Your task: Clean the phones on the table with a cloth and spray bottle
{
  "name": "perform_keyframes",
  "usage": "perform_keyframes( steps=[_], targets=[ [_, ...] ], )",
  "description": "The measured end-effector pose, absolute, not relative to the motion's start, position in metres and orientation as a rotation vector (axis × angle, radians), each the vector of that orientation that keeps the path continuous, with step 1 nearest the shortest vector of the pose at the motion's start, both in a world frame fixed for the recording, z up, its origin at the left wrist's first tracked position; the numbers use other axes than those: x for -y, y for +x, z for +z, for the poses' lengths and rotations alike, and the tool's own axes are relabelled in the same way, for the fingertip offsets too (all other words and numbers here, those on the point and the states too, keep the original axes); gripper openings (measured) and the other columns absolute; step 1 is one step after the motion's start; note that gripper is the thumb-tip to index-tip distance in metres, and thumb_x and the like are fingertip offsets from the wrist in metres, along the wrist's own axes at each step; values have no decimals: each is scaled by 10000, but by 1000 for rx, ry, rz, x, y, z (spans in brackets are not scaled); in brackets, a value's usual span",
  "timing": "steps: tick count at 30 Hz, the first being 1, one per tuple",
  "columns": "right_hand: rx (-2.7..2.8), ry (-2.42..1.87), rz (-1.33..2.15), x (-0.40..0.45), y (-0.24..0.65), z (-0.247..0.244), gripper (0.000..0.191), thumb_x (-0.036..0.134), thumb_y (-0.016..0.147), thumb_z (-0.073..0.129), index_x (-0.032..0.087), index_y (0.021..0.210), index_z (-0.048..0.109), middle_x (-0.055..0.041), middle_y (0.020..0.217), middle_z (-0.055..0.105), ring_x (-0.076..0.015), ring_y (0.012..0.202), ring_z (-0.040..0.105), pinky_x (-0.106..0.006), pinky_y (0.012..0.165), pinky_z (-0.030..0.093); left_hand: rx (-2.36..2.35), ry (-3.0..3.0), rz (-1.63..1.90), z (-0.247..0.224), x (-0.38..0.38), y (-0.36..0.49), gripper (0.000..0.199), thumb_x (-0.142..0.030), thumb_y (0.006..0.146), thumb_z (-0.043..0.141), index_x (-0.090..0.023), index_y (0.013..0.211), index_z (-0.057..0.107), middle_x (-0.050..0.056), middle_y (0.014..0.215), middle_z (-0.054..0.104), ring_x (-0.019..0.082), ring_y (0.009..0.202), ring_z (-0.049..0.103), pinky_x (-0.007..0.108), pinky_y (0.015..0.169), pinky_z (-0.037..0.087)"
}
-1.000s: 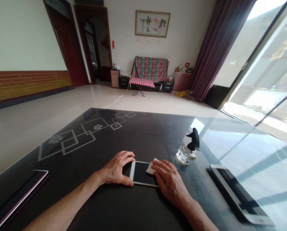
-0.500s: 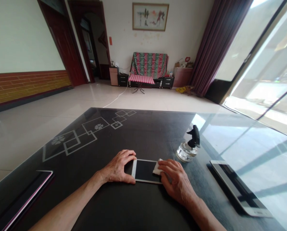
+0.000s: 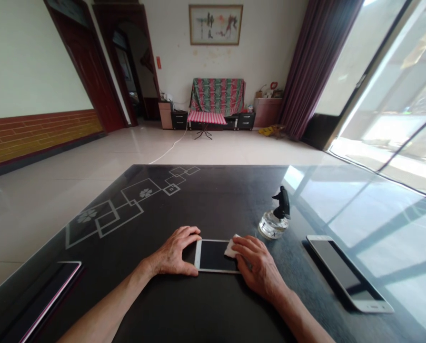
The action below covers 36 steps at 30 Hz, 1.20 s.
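A white-framed smartphone (image 3: 213,256) lies flat on the dark glossy table, its black screen facing up. My left hand (image 3: 175,252) grips its left end, thumb at the near corner and fingers at the far corner. Under the fingers of my right hand (image 3: 257,262) a white cloth (image 3: 231,247) is pressed against the right part of the screen. That hand covers the phone's right end. Just beyond my right hand stands a clear spray bottle (image 3: 273,224) with a black trigger head.
On the right of the table (image 3: 213,200) lies a larger white smartphone (image 3: 348,274). A dark phone with a pink-white edge (image 3: 44,305) lies at the near left. Across the tiled floor stands a small table with a striped cloth (image 3: 206,117).
The camera view has shifted slightly, moving the whole scene a little in the frame. Both hands keep their places on the phone, and the cloth stays at its right part.
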State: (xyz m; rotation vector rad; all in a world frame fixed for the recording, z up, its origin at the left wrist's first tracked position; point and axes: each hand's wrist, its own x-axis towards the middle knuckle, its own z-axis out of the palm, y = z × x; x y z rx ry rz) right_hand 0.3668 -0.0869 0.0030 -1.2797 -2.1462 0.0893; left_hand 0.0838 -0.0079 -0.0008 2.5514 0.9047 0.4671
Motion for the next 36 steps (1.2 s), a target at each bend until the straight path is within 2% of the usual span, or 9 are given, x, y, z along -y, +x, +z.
perform_keyframes(
  steps=[5, 10, 21, 28, 36],
  targets=[
    [2134, -1271, 145, 90, 372, 10, 229, 131, 829, 495, 225, 958, 659, -61, 1098, 659, -226, 1029, 575, -409, 920, 447, -934, 2534, 429, 0, 13, 89, 802, -542, 530, 818, -224, 1219, 560, 106, 1361, 456, 354, 1287, 355, 484, 1078, 319],
    [2184, -1271, 203, 88, 373, 17, 230, 140, 827, 491, 232, 949, 663, -54, 1073, 664, -216, 1002, 590, -394, 896, 451, -977, 2511, 448, -2, 18, 93, 814, -551, 506, 825, -216, 1205, 575, 114, 1369, 451, 363, 1298, 345, 495, 1089, 301],
    [2207, -1216, 254, 75, 338, 15, 229, 106, 840, 488, 231, 957, 640, -56, 1114, 651, -224, 1019, 556, -399, 904, 437, -1009, 2464, 490, 0, 21, 95, 810, -557, 460, 835, -216, 1156, 599, 115, 1343, 474, 369, 1275, 372, 507, 1074, 315],
    [2291, -1198, 271, 67, 319, 22, 258, 111, 840, 500, 249, 999, 649, -51, 1147, 646, -232, 1020, 555, -408, 893, 447, -1050, 2420, 516, -1, 22, 96, 818, -460, 400, 873, -197, 1125, 600, 121, 1336, 477, 367, 1274, 375, 501, 1075, 327],
    [2297, -1214, 273, 69, 330, 24, 239, 115, 856, 495, 240, 1001, 638, -38, 1168, 643, -222, 1051, 548, -398, 902, 438, -1054, 2419, 510, -3, 23, 94, 782, -401, 436, 863, -204, 1141, 588, 116, 1352, 470, 361, 1287, 369, 490, 1080, 325]
  ],
)
